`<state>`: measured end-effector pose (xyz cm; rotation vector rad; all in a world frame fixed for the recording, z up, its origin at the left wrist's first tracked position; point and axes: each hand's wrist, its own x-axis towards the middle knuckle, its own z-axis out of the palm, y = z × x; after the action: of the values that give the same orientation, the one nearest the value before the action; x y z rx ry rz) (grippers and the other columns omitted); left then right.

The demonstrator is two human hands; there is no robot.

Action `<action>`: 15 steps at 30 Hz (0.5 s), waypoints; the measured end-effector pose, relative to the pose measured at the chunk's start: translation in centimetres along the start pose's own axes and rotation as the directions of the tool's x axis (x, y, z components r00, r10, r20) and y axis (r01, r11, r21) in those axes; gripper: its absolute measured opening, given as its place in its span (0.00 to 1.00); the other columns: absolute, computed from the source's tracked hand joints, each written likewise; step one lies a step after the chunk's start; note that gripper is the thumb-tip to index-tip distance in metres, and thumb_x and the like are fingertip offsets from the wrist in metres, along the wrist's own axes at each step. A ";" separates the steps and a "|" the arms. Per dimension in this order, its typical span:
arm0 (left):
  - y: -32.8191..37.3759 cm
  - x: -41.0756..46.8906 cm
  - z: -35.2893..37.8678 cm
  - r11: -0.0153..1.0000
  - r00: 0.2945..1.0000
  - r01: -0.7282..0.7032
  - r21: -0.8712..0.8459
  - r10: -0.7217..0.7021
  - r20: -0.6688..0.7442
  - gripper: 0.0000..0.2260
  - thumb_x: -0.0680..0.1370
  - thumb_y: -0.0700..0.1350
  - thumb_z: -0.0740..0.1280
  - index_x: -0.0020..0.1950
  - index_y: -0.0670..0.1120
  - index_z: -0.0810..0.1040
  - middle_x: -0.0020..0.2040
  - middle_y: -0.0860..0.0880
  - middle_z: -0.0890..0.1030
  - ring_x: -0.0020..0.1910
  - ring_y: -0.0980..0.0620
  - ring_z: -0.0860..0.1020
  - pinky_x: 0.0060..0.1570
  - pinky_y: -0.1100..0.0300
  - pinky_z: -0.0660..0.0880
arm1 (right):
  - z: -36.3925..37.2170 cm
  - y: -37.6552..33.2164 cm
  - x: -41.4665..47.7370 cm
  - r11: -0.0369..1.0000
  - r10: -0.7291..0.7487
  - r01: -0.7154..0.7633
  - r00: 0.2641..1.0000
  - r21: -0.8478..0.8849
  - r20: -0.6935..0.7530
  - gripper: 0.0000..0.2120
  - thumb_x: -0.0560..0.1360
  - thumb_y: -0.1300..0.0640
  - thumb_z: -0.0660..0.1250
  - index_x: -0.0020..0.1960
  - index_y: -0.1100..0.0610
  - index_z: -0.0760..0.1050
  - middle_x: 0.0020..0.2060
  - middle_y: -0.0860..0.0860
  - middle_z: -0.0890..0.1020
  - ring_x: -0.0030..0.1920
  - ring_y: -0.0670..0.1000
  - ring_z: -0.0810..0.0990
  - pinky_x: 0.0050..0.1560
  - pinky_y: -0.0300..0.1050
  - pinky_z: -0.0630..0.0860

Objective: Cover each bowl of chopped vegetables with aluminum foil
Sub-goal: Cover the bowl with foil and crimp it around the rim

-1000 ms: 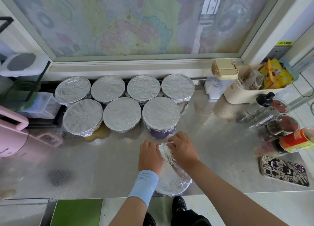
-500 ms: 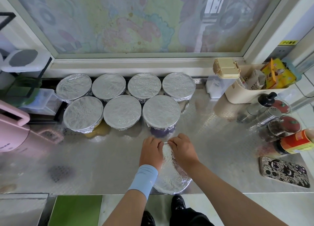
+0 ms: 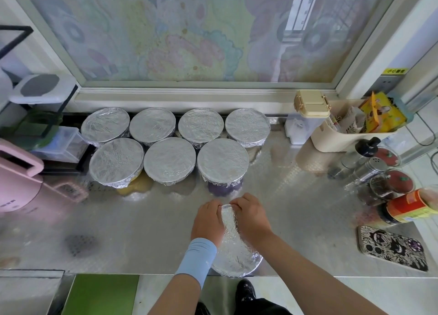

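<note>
7 covered bowls sit by the window. The 8th bowl is at the counter's front edge. The left hand and right hand, close together, pinch its foil at the far rim. Next, the foil likely needs pressing down all round.

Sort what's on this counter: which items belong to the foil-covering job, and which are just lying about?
Job: left hand and right hand, gripping the foil on the front bowl; seven foil-covered bowls behind it.
Lying about: pink appliance, beige bin, metal shaker, sauce bottle, phone.
</note>
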<state>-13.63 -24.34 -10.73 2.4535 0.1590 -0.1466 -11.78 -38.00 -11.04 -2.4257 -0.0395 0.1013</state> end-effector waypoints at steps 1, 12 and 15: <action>0.1 0.0 -0.1 0.999 0.999 0.031 0.012 -0.031 0.021 0.10 0.83 0.46 0.53 0.55 0.49 0.74 0.47 0.50 0.76 0.48 0.50 0.73 0.45 0.59 0.68 | 0.0 0.0 0.0 1.000 -0.004 0.004 1.000 0.005 0.002 0.08 0.77 0.60 0.65 0.46 0.57 0.84 0.42 0.52 0.77 0.46 0.54 0.75 0.51 0.49 0.73; 0.7 0.2 -0.7 0.992 0.988 0.110 0.068 -0.117 0.096 0.14 0.83 0.48 0.51 0.51 0.48 0.75 0.43 0.48 0.80 0.43 0.47 0.78 0.45 0.54 0.75 | 0.4 0.5 -0.1 0.997 -0.070 0.070 0.997 0.027 -0.015 0.07 0.77 0.62 0.66 0.48 0.57 0.83 0.43 0.51 0.77 0.47 0.54 0.76 0.51 0.48 0.74; 0.8 0.2 -0.7 0.989 0.988 0.121 0.087 -0.129 0.087 0.13 0.84 0.48 0.50 0.52 0.49 0.74 0.43 0.48 0.80 0.42 0.48 0.78 0.43 0.55 0.75 | 0.3 0.6 0.1 0.994 -0.105 0.105 0.994 0.013 -0.018 0.07 0.77 0.62 0.66 0.48 0.57 0.83 0.42 0.52 0.78 0.45 0.55 0.76 0.49 0.50 0.75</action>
<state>-13.32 -24.53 -9.72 2.5117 0.2712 -0.3269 -11.67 -38.24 -11.62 -2.4049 -0.1576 0.0326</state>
